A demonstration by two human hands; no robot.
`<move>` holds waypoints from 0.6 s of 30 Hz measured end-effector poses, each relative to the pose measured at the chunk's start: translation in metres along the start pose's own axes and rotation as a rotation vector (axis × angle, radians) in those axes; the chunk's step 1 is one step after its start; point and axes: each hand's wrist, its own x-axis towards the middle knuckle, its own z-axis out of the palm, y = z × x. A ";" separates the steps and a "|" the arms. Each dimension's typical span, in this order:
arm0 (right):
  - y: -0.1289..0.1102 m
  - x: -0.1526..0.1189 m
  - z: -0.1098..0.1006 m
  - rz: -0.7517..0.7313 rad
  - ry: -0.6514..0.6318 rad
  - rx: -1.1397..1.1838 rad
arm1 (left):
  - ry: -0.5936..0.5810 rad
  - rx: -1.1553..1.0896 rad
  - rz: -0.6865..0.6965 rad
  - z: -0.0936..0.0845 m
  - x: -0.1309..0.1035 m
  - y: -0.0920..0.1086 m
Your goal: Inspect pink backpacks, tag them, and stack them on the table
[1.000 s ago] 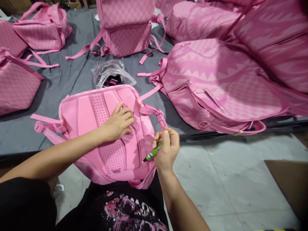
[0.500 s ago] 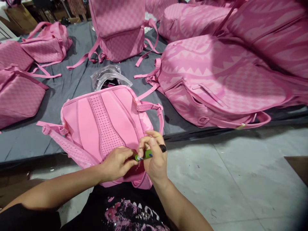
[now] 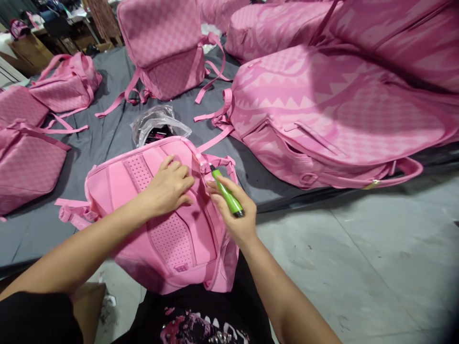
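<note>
gripping green marker [image 3: 227, 196], right hand [image 3: 234, 215]

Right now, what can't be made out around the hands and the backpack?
Head view only:
- Green marker tip: too small and blurred to tell whether it touches the strap.
- Backpack front: faces down, hidden.
- Right hand palm: turned away.
- Plastic bag contents: blurred by crinkled film, partly behind the backpack.
- Left hand palm: pressed flat, hidden.

Count so far: pink backpacks, seven I can make out, one in lap [image 3: 161, 210], three at left, one upright at back [image 3: 165, 45], at least two big ones piled at right. Green marker [image 3: 226, 193]: one. Clear plastic bag [image 3: 158, 125]: one. Hands: two.
</note>
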 end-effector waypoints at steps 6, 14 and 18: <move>0.044 0.023 -0.004 -0.267 -0.225 -0.204 | 0.137 -0.025 0.113 0.010 -0.032 0.027; 0.041 -0.003 0.008 0.015 -0.009 0.067 | 0.123 -0.008 0.021 0.024 -0.041 0.034; 0.024 -0.021 0.004 0.093 0.282 0.100 | 0.138 0.012 -0.030 0.029 -0.042 0.037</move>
